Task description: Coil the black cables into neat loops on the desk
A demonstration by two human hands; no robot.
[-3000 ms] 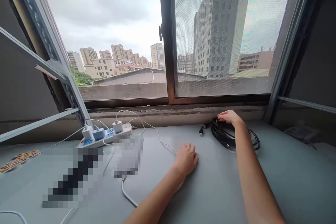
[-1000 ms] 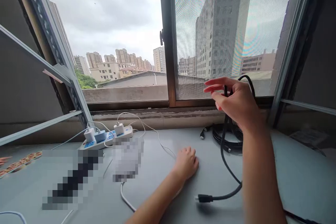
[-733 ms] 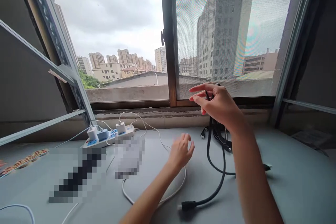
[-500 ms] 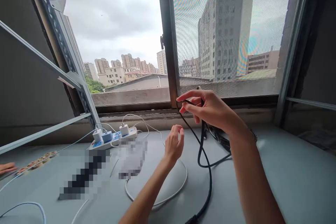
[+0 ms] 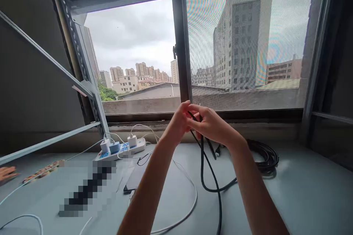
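Observation:
A black cable (image 5: 202, 169) hangs in loops from my raised hands, down to the grey tabletop. My right hand (image 5: 211, 123) is closed around its upper part, with thumb and forefinger reaching left. Touching those fingertips, my left hand (image 5: 179, 123) is closed at the cable's upper bend; its fingers partly hide what they pinch. A coil of black cable (image 5: 268, 156) lies on the tabletop behind my right forearm. Near it is a small black plug (image 5: 217, 150).
A white power strip (image 5: 138, 146) with several chargers sits at the back left. A flat dark-edged device (image 5: 135, 176) and white cables (image 5: 193, 203) lie around my left forearm. At the far left is another person's hand (image 5: 8, 173). Metal shelf posts (image 5: 92, 99) flank the window.
My left hand has risen from low over the table to meet my right hand at the cable. My right hand has shifted slightly left and down. The view has tilted a little.

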